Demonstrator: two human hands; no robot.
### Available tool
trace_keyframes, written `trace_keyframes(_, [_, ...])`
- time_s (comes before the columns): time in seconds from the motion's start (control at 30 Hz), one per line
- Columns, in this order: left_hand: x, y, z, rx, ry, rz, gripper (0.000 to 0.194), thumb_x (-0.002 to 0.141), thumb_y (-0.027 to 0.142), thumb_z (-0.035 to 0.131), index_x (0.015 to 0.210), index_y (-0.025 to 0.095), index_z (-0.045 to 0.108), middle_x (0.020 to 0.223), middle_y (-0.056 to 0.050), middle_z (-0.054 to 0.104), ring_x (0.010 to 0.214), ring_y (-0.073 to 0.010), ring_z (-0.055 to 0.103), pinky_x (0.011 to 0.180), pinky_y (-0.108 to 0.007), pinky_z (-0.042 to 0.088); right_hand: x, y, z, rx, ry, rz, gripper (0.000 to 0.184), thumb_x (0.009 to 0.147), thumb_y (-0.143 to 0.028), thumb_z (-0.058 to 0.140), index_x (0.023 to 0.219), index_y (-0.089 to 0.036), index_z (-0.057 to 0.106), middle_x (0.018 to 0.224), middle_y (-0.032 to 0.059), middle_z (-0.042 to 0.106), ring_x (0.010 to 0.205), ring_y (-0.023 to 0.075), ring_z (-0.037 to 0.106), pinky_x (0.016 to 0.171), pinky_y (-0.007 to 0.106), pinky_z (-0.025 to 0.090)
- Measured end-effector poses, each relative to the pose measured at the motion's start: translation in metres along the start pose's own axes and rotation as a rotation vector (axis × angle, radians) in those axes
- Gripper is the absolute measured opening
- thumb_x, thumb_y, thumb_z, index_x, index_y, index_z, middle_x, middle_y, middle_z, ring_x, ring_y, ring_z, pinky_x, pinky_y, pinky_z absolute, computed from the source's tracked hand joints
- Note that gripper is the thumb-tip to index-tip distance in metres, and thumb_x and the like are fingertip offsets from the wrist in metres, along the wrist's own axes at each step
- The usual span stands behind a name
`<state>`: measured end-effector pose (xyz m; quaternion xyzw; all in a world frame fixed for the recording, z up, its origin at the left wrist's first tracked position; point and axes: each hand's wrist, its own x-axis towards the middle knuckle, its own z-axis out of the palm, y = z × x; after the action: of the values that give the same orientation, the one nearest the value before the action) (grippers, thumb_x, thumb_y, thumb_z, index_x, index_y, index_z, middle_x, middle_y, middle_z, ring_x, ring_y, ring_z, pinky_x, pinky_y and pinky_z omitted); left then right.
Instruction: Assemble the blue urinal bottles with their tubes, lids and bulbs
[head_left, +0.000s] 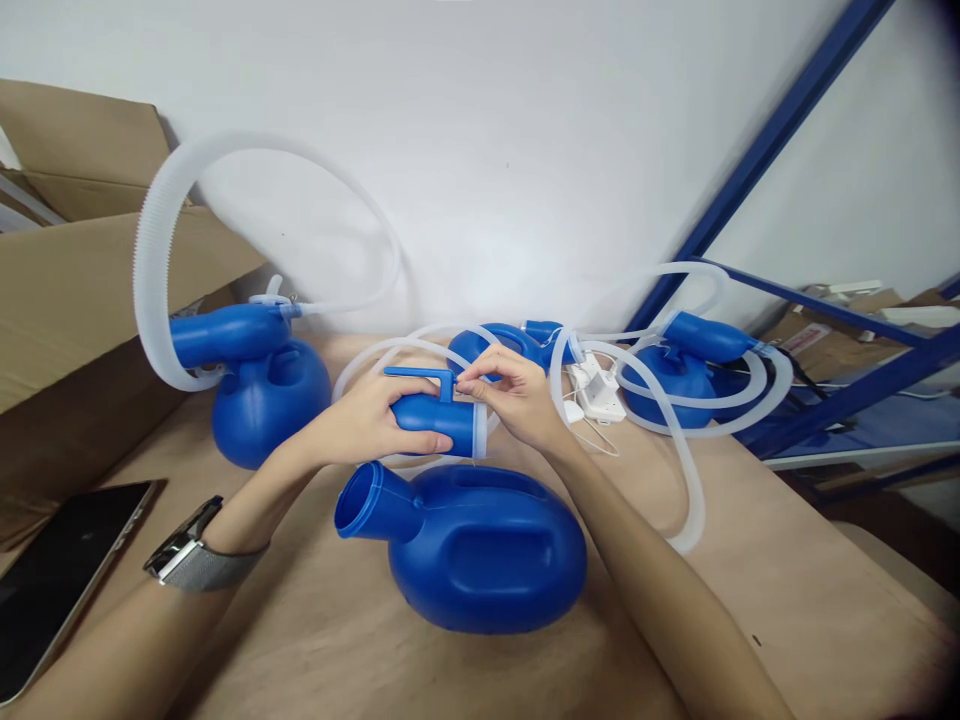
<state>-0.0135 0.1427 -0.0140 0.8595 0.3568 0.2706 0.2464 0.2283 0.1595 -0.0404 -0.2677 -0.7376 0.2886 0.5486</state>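
At 8 o'clock in the view, a black phone with a pale edge (pixel 71 590) is lying on the light-brown wooden surface (pixel 765 600). At 9 o'clock, a brown cardboard box (pixel 112 255) is standing beside a rounded blue plastic jug (pixel 259 415), whose translucent corrugated hose (pixel 157 255) is looping up toward 12 o'clock. Near the clock's centre, the left hand (pixel 367 420), with a black watch on a silver mesh band (pixel 206 565) at its wrist, is wrapping fingers and thumb around a blue plastic cylinder with a flat angled handle and pale collar (pixel 461 422), holding it collar toward 3 o'clock. At 6 o'clock, an open-necked blue plastic jug (pixel 420 585) is resting, its mouth pointing toward 10. The right hand (pixel 514 390) is pinching something tiny and indistinct at the handle's bend, thumb and fingertips pressed together. At 3 o'clock, a white power strip (pixel 600 392) is lying near a hose-ringed blue jug (pixel 679 375); at 2, a blue metal rack (pixel 772 145) is standing.
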Motion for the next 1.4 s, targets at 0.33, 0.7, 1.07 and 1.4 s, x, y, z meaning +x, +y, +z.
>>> trace_keyframes(0.33, [-0.01,-0.013,-0.031,-0.038,0.046,-0.183,0.079,0.073,0.08,0.084,0.125,0.021,0.082,0.133,-0.009,0.081,0.121,-0.0391,0.074,0.107,-0.045,0.062,0.003,0.011,-0.012,0.263,0.072,0.236,0.047,0.087,-0.067,0.086,0.093,-0.026,0.063,0.091,-0.0009,0.068,0.089,0.0181,0.078,0.094,0.035,0.065])
trace_keyframes(0.7, [-0.006,0.002,-0.021,0.192,0.169,-0.049,0.076,0.083,0.078,0.079,0.134,0.022,0.081,0.13,-0.009,0.083,0.114,-0.0377,0.078,0.108,-0.047,0.06,-0.011,-0.012,0.013,0.011,-0.384,0.293,0.113,0.084,-0.049,0.094,0.175,-0.038,0.027,0.173,0.013,0.046,0.153,0.0358,0.055,0.118,0.054,0.058])
trace_keyframes(1.07, [-0.007,-0.002,-0.029,0.119,0.068,0.02,0.061,0.081,0.069,0.085,0.117,0.021,0.086,0.108,-0.003,0.086,0.086,-0.0271,0.077,0.079,-0.035,0.061,-0.01,-0.003,0.007,-0.039,-0.278,0.028,0.06,0.08,-0.038,0.096,0.136,-0.026,0.079,0.143,0.0079,0.078,0.135,0.0334,0.072,0.115,0.051,0.062])
trace_keyframes(1.4, [-0.006,-0.005,-0.023,0.059,0.135,-0.077,0.07,0.075,0.076,0.087,0.123,0.025,0.086,0.125,-0.006,0.085,0.116,-0.037,0.078,0.108,-0.045,0.062,-0.012,0.003,0.017,0.17,-0.174,0.247,0.065,0.067,-0.038,0.103,0.128,-0.026,0.081,0.145,0.0082,0.076,0.124,0.0321,0.078,0.102,0.045,0.069])
